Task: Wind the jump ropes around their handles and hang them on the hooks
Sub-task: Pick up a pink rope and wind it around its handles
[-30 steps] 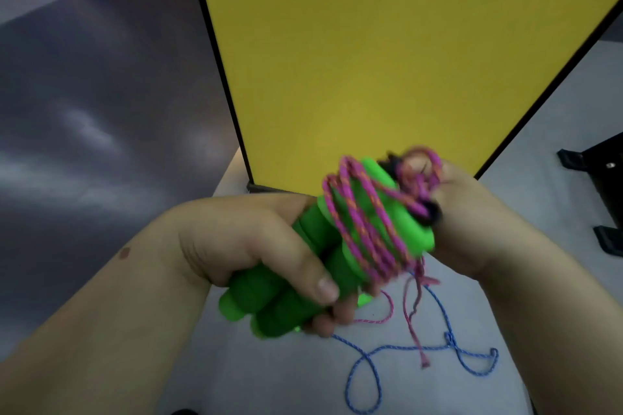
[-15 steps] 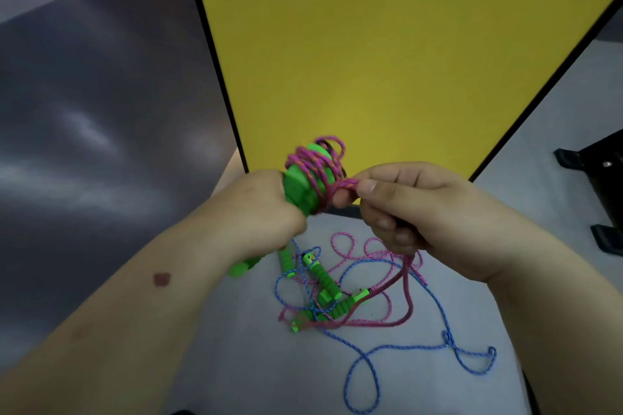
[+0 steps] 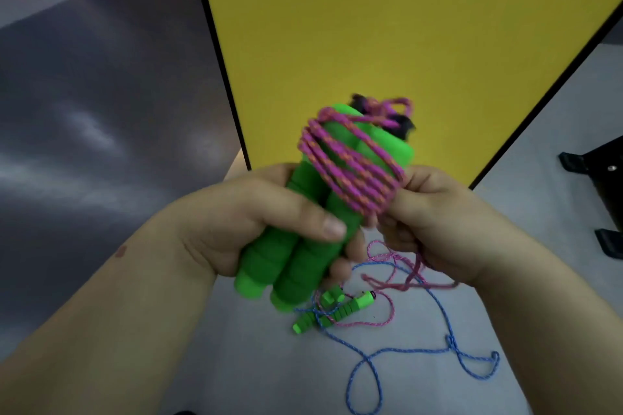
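Observation:
My left hand [image 3: 256, 222] grips two green foam handles [image 3: 303, 256] held side by side, tilted up to the right. Several turns of pink rope [image 3: 350, 165] wrap their upper half, near the black end caps [image 3: 404, 126]. My right hand [image 3: 438, 222] pinches the pink rope at the right side of the coil; its loose tail [image 3: 408, 283] hangs below that hand. On the white surface underneath lie a blue rope [image 3: 404, 350], more pink rope [image 3: 371, 323], and small green handles [image 3: 337, 310] tangled together. No hooks are in view.
A yellow panel [image 3: 387, 27] with a black edge stands upright just beyond my hands. Dark grey floor [image 3: 101, 94] spreads to the left. Black brackets [image 3: 596, 162] sit at the right edge on the white surface [image 3: 269, 364].
The handles have swung from pointing away to tilted toward me, showing their full length. My right hand has brought the rope round to the coil's right side, and the loose tail is shorter.

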`<state>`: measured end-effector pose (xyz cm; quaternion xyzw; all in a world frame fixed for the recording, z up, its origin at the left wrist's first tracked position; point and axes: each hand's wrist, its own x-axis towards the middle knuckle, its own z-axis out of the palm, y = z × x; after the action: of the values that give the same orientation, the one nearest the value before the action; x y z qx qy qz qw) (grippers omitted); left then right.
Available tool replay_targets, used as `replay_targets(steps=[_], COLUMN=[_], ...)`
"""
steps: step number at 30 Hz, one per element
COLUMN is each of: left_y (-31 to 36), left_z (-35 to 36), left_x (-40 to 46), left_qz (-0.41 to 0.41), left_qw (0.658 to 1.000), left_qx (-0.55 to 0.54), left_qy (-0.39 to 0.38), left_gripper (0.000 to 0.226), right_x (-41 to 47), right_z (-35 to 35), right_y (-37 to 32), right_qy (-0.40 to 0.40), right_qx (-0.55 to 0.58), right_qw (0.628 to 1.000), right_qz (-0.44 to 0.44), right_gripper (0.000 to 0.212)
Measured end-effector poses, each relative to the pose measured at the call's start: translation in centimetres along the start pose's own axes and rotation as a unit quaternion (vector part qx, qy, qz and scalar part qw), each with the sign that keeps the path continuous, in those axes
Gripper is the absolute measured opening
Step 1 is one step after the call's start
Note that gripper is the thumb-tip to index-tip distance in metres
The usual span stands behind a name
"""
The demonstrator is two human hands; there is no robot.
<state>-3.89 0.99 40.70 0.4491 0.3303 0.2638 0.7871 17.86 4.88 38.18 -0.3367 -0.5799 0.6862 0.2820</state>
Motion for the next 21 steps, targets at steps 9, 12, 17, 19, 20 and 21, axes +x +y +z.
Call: replay_targets(steps=[9, 12, 17, 19, 20, 21], left_y=[-1.3, -1.4, -0.9, 0.1, 0.3, 0.5], left_z=[-0.8, -0.8, 1.1, 1.6, 1.4, 1.2], left_x=[2.4, 2.2, 1.7, 0.8, 0.5, 0.2], left_qz=[-0.007, -0.096, -0.247, -0.244, -0.212, -0.169], left_qw=[0.882, 0.843, 0.867, 0.903, 0.922, 0.939], left_qx=[0.245, 0.400, 0.432, 0.347, 0.307, 0.273], left_qy=[0.403, 0.345, 0.043, -0.072, -0.109, -0.126], left_gripper=[0.015, 0.023, 0.024, 0.022, 0.020, 0.018], right_x=[-0.9, -1.4, -1.5, -1.4, -1.3, -1.3], right_z=[-0.6, -0.6, -0.3, -0.6, -0.8, -1.0], right_y=[-2.1, -3.0, -3.3, -3.0, -2.9, -2.7], right_qy=[0.014, -0.007, 0.032, 0.054, 0.053, 0.048], right_qx=[-0.148, -0.194, -0.240, -0.230, -0.204, -0.174], right_qw=[0.988, 0.981, 0.969, 0.970, 0.977, 0.983], right_qz=[0.035, 0.006, -0.053, -0.048, -0.036, -0.025], right_gripper=[0.025, 0.021, 0.030, 0.036, 0.034, 0.031])
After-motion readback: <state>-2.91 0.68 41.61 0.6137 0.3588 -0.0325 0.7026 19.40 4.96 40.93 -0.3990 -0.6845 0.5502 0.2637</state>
